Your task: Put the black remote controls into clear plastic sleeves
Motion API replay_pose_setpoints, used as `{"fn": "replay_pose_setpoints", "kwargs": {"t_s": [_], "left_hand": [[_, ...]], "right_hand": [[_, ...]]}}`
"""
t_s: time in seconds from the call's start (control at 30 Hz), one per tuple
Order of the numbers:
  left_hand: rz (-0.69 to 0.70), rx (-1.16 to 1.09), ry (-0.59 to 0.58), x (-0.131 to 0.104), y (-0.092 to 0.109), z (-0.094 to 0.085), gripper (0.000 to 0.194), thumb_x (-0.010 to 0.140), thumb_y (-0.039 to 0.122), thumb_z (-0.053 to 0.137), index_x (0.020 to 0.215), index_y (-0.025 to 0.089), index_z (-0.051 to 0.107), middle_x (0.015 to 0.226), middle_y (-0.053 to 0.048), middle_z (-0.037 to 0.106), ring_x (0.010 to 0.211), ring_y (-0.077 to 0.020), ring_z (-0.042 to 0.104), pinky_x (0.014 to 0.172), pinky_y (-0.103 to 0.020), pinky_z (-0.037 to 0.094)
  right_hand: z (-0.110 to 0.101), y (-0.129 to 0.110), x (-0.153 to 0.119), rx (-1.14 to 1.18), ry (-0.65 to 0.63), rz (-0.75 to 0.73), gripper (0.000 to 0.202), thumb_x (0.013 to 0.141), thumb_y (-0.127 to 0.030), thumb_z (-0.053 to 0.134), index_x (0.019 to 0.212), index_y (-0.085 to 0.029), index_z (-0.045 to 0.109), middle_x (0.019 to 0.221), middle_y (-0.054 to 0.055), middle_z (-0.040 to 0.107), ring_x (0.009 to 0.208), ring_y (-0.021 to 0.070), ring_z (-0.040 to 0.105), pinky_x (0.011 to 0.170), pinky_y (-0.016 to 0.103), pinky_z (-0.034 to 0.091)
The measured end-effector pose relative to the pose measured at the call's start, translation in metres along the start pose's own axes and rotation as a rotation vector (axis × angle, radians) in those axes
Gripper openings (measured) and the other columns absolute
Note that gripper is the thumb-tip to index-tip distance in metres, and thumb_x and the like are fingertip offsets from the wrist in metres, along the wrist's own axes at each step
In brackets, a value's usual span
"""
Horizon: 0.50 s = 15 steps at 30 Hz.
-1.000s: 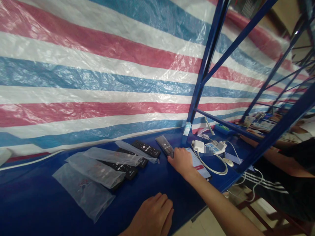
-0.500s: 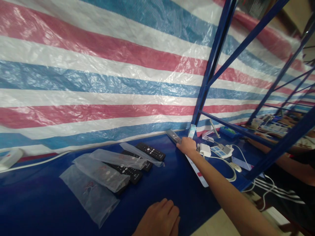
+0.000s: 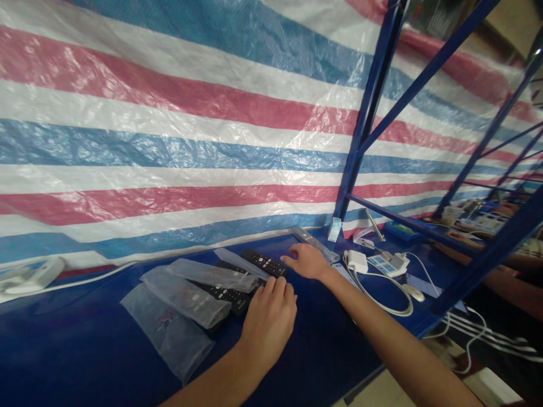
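While our left grip (image 3: pixel 271 308) curls by the fanned remotes, we cannot tell if it clamps any.
Our right grip (image 3: pixel 309 261) has thumb and fingers apart. The farthest uncovered black remote (image 3: pixel 263 262) lies on our tabletop (image 3: pixel 102 362), its long axis slanting rightward toward us, its near end closest to our left fingertips.

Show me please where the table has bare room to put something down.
The blue tabletop is bare left of the frosted plastic sleeves and between the left hand and right forearm. It is crowded around the black remote controls and, on the right, around the white boxy adapter and looped white cable.
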State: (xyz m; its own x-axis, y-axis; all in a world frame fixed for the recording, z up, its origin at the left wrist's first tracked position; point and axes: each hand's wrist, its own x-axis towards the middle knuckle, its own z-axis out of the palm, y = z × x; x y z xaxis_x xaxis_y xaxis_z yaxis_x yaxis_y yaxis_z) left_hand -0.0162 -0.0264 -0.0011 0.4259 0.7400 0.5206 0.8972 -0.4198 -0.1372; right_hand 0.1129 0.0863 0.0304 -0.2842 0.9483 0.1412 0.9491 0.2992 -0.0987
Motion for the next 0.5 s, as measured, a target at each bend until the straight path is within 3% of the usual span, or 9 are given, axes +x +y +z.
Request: {"fn": "replay_pose_setpoints", "kwargs": {"t_s": [0.17, 0.33, 0.5], "left_hand": [[-0.081, 0.071, -0.165, 0.024, -0.001, 0.004, 0.018, 0.083, 0.004, 0.052, 0.091, 0.006, 0.068, 0.096, -0.018, 0.064, 0.093, -0.0299, 0.056, 0.067, -0.037, 0.045], [-0.122, 0.040, -0.179, 0.022, -0.002, 0.012, 0.021, 0.079, -0.003, 0.050, 0.084, 0.007, 0.068, 0.088, -0.016, 0.063, 0.086, -0.0285, 0.057, 0.066, -0.036, 0.043], [0.059, 0.060, -0.183, 0.017, -0.001, 0.013, 0.020, 0.082, -0.002, 0.051, 0.092, 0.007, 0.066, 0.089, -0.014, 0.064, 0.087, -0.0262, 0.058, 0.068, -0.034, 0.046]], "right_hand": [[0.000, -0.025, 0.006, 0.018, -0.162, -0.078, 0.035, 0.083, -0.051, 0.056, 0.091, -0.022, 0.073, 0.096, 0.007, 0.074, 0.092, 0.0208, 0.068, 0.067, 0.023, 0.046], [-0.001, -0.035, 0.010, -0.018, -0.223, -0.059, 0.027, 0.078, -0.040, 0.061, 0.090, -0.020, 0.074, 0.095, 0.010, 0.075, 0.092, 0.0232, 0.069, 0.068, 0.025, 0.049], [-0.001, -0.027, 0.001, -0.087, -0.183, 0.017, 0.037, 0.079, -0.043, 0.059, 0.098, -0.015, 0.073, 0.101, 0.017, 0.073, 0.099, 0.0274, 0.067, 0.077, 0.030, 0.050]]}}
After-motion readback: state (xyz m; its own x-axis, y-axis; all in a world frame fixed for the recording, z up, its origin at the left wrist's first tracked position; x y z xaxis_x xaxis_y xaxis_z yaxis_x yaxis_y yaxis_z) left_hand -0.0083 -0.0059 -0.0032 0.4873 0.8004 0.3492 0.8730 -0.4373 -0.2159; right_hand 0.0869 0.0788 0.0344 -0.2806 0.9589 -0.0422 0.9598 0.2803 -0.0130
